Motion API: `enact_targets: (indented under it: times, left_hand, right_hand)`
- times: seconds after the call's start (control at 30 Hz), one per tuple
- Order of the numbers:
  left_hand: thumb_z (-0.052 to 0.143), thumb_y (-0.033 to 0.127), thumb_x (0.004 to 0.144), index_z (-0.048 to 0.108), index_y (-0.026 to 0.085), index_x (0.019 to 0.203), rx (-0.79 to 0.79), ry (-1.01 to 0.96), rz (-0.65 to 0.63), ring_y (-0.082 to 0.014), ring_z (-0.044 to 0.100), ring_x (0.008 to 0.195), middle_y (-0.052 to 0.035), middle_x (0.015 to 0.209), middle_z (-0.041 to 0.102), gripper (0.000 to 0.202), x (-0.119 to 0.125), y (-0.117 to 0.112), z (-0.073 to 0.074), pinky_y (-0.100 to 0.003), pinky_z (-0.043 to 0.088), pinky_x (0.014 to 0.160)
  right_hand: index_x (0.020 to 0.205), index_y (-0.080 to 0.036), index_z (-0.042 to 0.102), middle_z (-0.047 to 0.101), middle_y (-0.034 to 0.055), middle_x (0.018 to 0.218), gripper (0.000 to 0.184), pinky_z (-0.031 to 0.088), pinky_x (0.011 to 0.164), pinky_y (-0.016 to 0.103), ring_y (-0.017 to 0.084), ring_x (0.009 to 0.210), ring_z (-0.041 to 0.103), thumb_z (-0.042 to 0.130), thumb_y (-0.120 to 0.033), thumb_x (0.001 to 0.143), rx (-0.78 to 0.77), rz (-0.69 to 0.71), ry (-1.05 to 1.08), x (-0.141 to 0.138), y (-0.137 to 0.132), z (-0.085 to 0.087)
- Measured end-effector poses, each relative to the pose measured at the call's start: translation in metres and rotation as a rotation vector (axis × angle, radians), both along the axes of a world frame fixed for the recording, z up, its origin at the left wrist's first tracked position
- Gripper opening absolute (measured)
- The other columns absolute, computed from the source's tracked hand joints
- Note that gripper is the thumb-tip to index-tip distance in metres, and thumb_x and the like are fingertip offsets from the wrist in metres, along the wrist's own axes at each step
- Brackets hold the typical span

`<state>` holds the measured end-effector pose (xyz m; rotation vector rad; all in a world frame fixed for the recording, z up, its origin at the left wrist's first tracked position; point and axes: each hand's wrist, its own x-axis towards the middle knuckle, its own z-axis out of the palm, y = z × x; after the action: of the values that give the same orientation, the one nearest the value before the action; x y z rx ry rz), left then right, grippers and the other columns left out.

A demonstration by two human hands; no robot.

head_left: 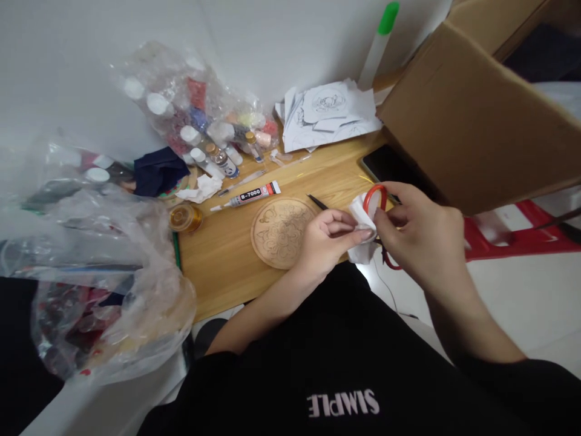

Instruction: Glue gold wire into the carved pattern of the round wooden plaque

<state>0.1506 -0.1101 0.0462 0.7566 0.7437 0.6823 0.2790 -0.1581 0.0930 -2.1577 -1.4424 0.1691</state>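
My left hand (pixel 324 239) pinches a folded white tissue (pixel 361 253) between thumb and fingers. In my right hand (pixel 420 233) is a pair of scissors with red handles (pixel 368 197); the fingers are closed round the handles. The scissor blades are mostly hidden behind the tissue and my hands. Just left of my left hand, partly under the wrist, lies a round wooden disc (pixel 276 233) with a carved or drawn floral pattern. A dark pointed tool (pixel 316 201) rests by the disc's upper right edge. Above the disc is a B-7000 glue tube (pixel 247 196).
Bags of small bottles (pixel 200 121) stand against the wall. Paper drawings (pixel 329 112) are stacked at the back. A cardboard box (pixel 481 115) rises on the right, with a phone (pixel 394 169) beside it. An amber jar (pixel 185 217) and a plastic bag (pixel 149 290) sit left.
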Motion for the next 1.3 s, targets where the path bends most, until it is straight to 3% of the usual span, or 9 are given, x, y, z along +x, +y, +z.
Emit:
enact_targets:
  times: [0.13,0.43,0.6,0.73,0.83,1.0,1.17,1.3]
  left_hand:
    - [0.094,0.039,0.047,0.058,0.016,0.072,0.051,0.04,0.003,-0.0106,0.065,0.062,0.0012,0.068,0.068,0.05,-0.004,0.0,0.002,-0.025,0.051,0.063]
    - [0.091,0.032,0.054,0.058,0.015,0.069,0.108,-0.003,-0.046,-0.0087,0.063,0.06,0.0021,0.067,0.067,0.04,-0.013,0.005,0.002,-0.022,0.05,0.06]
    - [0.093,0.026,0.048,0.056,0.016,0.066,0.03,0.016,0.091,-0.0067,0.061,0.06,0.0052,0.063,0.064,0.042,-0.013,0.011,-0.003,-0.022,0.051,0.064]
    - [0.091,0.021,0.05,0.057,0.017,0.069,0.01,0.017,0.109,-0.0072,0.062,0.063,0.0051,0.065,0.064,0.039,-0.011,0.013,-0.002,-0.023,0.052,0.067]
    - [0.091,0.022,0.05,0.058,0.017,0.068,0.038,0.03,0.124,-0.0081,0.063,0.063,0.0053,0.065,0.064,0.038,-0.01,0.013,0.001,-0.023,0.052,0.067]
    - [0.09,0.027,0.051,0.058,0.017,0.068,0.032,0.012,0.117,-0.0075,0.061,0.061,0.0047,0.065,0.064,0.038,-0.011,0.015,0.001,-0.022,0.05,0.064]
    - [0.091,0.027,0.05,0.057,0.017,0.07,-0.059,0.006,0.068,-0.0064,0.059,0.063,0.0059,0.065,0.062,0.041,-0.015,0.01,-0.007,-0.02,0.047,0.064]
    - [0.089,0.028,0.055,0.056,0.018,0.074,-0.16,-0.021,-0.015,-0.0066,0.057,0.063,0.0058,0.068,0.06,0.039,-0.015,0.0,-0.011,-0.022,0.045,0.065]
  right_hand:
    - [0.108,-0.02,0.067,0.065,0.0009,0.058,0.03,0.033,0.049,0.027,0.018,0.049,0.058,0.056,-0.028,0.081,0.009,0.024,-0.052,-0.003,-0.002,0.0]
    - [0.103,-0.023,0.071,0.066,-0.0013,0.058,0.026,0.039,0.051,0.026,0.015,0.051,0.058,0.057,-0.031,0.082,0.002,0.151,0.099,0.003,-0.003,0.005]
    - [0.107,-0.023,0.072,0.065,-0.0007,0.058,0.029,0.036,0.05,0.027,0.015,0.05,0.057,0.055,-0.033,0.085,-0.001,0.1,-0.025,-0.002,-0.004,0.005]
    - [0.113,-0.023,0.07,0.063,0.0007,0.056,0.034,0.03,0.049,0.028,0.016,0.049,0.055,0.052,-0.031,0.086,-0.026,0.098,-0.187,-0.005,-0.005,0.001]
    - [0.108,-0.023,0.072,0.06,0.0012,0.053,0.032,0.026,0.047,0.027,0.016,0.048,0.053,0.051,-0.028,0.084,-0.031,0.099,-0.245,-0.005,-0.005,0.0]
    - [0.104,-0.023,0.071,0.064,-0.0021,0.055,0.026,0.04,0.052,0.026,0.014,0.047,0.058,0.057,-0.03,0.082,-0.107,0.184,0.214,0.004,0.001,0.002]
    - [0.105,-0.021,0.066,0.068,-0.0014,0.057,0.03,0.048,0.054,0.03,0.017,0.05,0.063,0.066,-0.028,0.076,-0.054,-0.011,0.467,0.016,0.003,0.001]
    - [0.102,-0.022,0.064,0.068,-0.0007,0.057,0.029,0.052,0.053,0.032,0.02,0.052,0.066,0.069,-0.025,0.073,0.032,-0.079,0.731,0.015,0.005,0.0]
